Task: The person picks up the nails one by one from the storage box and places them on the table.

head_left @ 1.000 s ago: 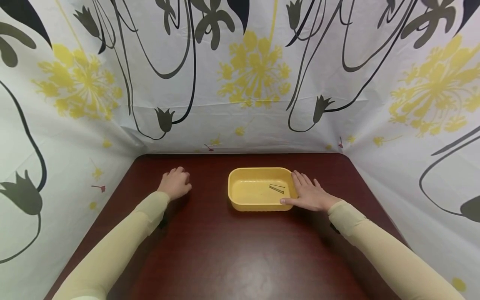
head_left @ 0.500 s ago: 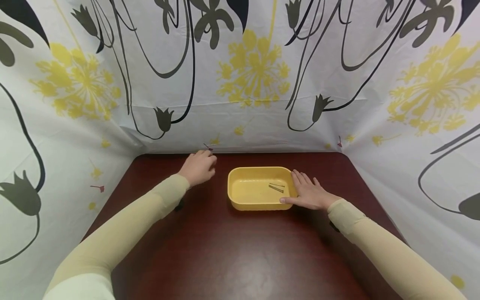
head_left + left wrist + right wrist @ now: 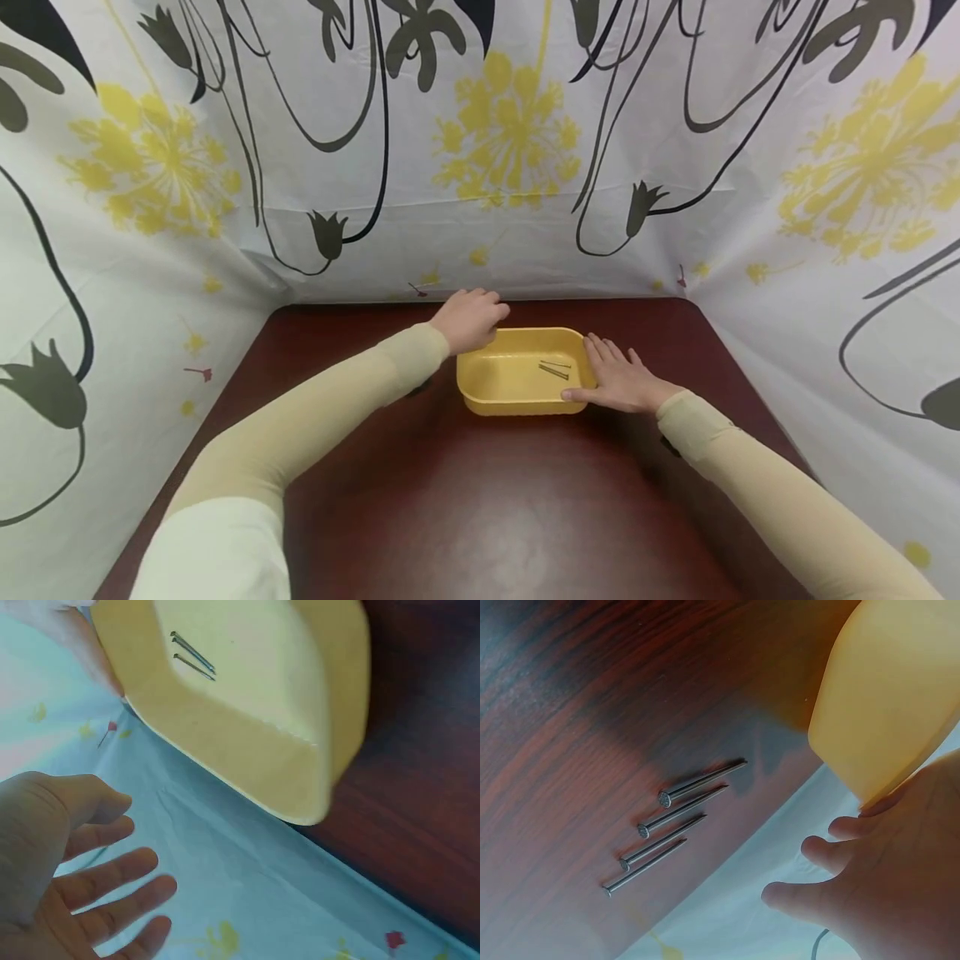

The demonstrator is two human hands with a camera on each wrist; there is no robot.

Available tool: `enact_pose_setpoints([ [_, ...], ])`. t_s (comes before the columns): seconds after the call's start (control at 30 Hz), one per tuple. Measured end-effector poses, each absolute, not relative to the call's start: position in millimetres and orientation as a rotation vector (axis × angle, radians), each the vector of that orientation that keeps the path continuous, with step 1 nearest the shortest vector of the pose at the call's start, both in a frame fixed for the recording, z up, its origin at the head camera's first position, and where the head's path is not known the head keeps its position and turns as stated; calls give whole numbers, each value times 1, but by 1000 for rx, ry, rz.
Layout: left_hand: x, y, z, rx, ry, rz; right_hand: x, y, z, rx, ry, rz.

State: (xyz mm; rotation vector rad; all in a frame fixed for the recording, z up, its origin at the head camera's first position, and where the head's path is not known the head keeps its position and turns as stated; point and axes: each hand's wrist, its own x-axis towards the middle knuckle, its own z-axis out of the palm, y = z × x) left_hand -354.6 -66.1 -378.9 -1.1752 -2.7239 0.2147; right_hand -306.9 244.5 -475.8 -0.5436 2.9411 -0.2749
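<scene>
A yellow plastic tray (image 3: 510, 408) stands near the far side of the table, with a few nails (image 3: 553, 372) lying in its right half. The left wrist view also shows these nails (image 3: 196, 654) on the tray's bottom. My left hand (image 3: 468, 319) hovers over the tray's far left corner; its fingers (image 3: 124, 868) are spread and loosely bent, holding nothing. My right hand (image 3: 622, 383) rests on the tray's right rim with extended fingers. Several more nails (image 3: 684, 809) lie side by side on the table to the right of the tray, hidden in the head view.
The dark reddish-brown table (image 3: 480, 492) has rounded far corners. White cloth (image 3: 420, 183) with yellow and grey plant prints hangs behind it and on both sides. My right sleeve (image 3: 780, 500) crosses the right part of the table.
My left hand has moved rightward from the left part of the table to the tray's far left corner. My right hand and the nails in the tray have stayed put.
</scene>
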Motion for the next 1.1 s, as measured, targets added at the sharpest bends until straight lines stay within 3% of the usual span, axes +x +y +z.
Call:
enact_pose_setpoints([
  [0.43,-377,24,-405,-1352,-2763,319,-309,250,-475,-529,2948,-263],
  [1.1,-409,82,-470,-1338,-2898,250,-308,249,-475,-525,2941,-257],
])
